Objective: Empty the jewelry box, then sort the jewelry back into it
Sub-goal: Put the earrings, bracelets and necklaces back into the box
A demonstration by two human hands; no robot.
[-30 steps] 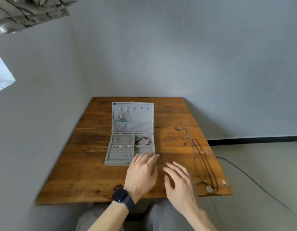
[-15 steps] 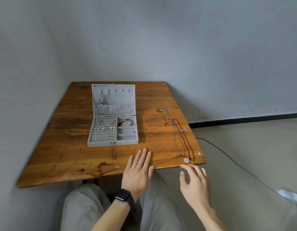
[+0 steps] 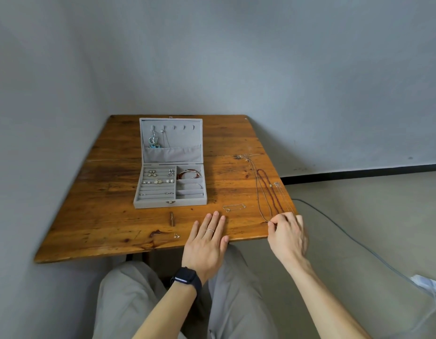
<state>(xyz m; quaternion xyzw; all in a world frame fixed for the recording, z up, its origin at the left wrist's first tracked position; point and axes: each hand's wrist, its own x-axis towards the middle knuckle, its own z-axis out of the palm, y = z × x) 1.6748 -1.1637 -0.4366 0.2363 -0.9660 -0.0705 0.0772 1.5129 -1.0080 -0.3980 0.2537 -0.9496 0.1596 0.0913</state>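
Note:
An open grey jewelry box (image 3: 141,203) stands mid-table, with earrings (image 3: 158,181) in its ring rows, bangles (image 3: 189,174) on the right, and a turquoise pendant (image 3: 154,141) hanging in the lid. Several long necklaces (image 3: 267,192) lie stretched along the table's right side. My right hand (image 3: 286,234) pinches the near end of those necklaces at the table's front right corner. My left hand (image 3: 206,243) rests flat on the front edge, fingers spread, holding nothing. A thin chain (image 3: 234,207), a brown stick-like piece (image 3: 171,218) and small stud earrings (image 3: 176,235) lie loose in front of the box.
The wooden table (image 3: 90,216) sits in a corner against grey walls. My grey-trousered knees (image 3: 129,297) are under its front edge. A cable (image 3: 346,236) runs over the floor to a white plug (image 3: 427,283) at the right.
The view swung down and right. My left hand drew back from the box to the table's front edge. My right hand came off the table, then reached onto the necklace ends.

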